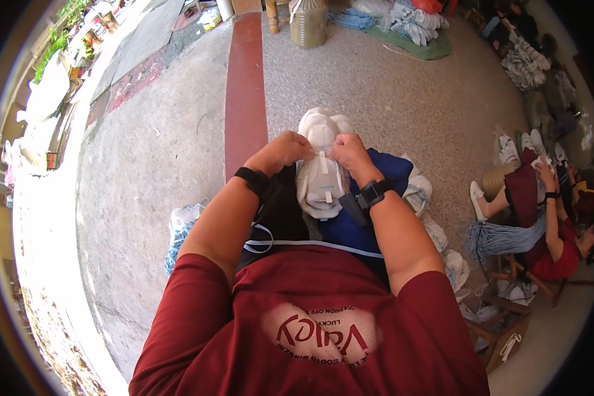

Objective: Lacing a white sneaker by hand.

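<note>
Right, here's the white shoe upper (322, 181) — lying across my lap, between the two hands, and its long axis runs almost straight out from my body. At the far end several rounded edges overlap, so I'd judge there is more than one layer; pale tabs sit along the middle line.

That line is what everything hangs on: the left hand (287, 152) comes in from one side, the right hand (350, 155) from the other, square across the long axis and nearer its far end than its near one. Neither has the advantage — the fingertips face each other over the midline, about equally close to it. Both grips look pinched on the upper; whether a lace or thread is caught there too, I can't tell from here.

Moving outward, blue cloth (389, 168) spreads beneath on my right, black cloth (289, 208) on my left. White shoe pieces (435, 234) heap up beyond the right forearm, while a blue-and-white bundle (183, 234) sits past the left one. Further right, a seated co-worker (556, 247) bends by pale blue cords (508, 239), well apart from my hands.
</note>
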`<state>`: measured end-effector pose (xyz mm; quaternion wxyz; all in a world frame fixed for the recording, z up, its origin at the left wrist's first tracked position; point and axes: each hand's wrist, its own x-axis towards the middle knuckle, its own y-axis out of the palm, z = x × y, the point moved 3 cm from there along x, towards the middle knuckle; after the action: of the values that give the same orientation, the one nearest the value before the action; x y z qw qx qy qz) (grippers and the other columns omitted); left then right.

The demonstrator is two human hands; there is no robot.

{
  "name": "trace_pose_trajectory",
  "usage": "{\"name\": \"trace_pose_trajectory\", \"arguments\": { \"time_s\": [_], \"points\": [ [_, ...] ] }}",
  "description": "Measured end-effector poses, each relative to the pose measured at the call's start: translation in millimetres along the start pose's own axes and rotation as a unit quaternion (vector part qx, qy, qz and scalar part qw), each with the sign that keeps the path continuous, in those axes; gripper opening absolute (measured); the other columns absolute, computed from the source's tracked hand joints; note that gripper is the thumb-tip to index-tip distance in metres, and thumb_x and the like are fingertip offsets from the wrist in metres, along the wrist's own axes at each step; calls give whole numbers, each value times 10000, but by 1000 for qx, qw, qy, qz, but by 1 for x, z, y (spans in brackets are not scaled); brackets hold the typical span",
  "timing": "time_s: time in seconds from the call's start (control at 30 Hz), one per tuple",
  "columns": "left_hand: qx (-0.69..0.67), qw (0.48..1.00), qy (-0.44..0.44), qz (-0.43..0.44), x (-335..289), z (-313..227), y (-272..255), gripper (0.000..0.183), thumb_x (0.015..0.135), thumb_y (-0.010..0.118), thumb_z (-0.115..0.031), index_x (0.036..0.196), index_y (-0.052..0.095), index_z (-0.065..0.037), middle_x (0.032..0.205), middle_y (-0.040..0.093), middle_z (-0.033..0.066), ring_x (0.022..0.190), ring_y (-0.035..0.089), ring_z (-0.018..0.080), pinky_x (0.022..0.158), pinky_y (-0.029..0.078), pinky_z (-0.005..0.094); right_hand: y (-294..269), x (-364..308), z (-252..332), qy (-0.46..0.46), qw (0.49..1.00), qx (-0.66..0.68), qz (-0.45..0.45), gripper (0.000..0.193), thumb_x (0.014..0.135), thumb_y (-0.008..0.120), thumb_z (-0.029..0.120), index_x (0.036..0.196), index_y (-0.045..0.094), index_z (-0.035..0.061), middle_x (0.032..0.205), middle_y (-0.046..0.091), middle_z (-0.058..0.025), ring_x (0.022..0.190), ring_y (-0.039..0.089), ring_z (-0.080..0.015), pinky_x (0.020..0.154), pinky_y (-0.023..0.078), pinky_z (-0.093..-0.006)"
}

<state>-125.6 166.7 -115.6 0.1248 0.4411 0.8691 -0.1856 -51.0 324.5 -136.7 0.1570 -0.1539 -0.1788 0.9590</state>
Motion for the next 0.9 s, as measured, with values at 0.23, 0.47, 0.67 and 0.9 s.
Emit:
{"name": "trace_pose_trajectory", "arguments": {
  "time_s": [0.23,0.47,0.67,0.9],
  "points": [
    [-21,1000,0,18,-7,-7,3,58,766,634,-106,759,646,-50,623,531,-59,525,402,27,475,305,187,2,1,-6,11,997,-70,-9,167,631,681,141,709,577,36,708,623,-120,696,616,-234,641,466,-339],
    [60,997,55,1,-6,-2,6,88,762,625,-83,785,655,-3,671,575,-32,597,481,52,556,399,213,0,1,-10,6,997,-71,-8,169,647,685,159,700,575,43,707,625,-123,712,622,-247,645,471,-345],
    [-8,999,37,-3,1,9,13,87,744,628,-83,760,652,0,672,582,-23,609,501,69,587,421,230,2,0,-13,-3,998,-58,-22,169,640,687,156,679,566,44,675,616,-115,675,611,-238,615,463,-351],
    [393,917,65,-32,7,-30,14,151,732,596,-111,752,641,32,671,599,22,622,527,98,581,438,268,0,1,-9,-2,997,-67,-39,173,647,687,162,658,555,50,677,616,-117,666,609,-247,605,459,-353]
  ]
}}
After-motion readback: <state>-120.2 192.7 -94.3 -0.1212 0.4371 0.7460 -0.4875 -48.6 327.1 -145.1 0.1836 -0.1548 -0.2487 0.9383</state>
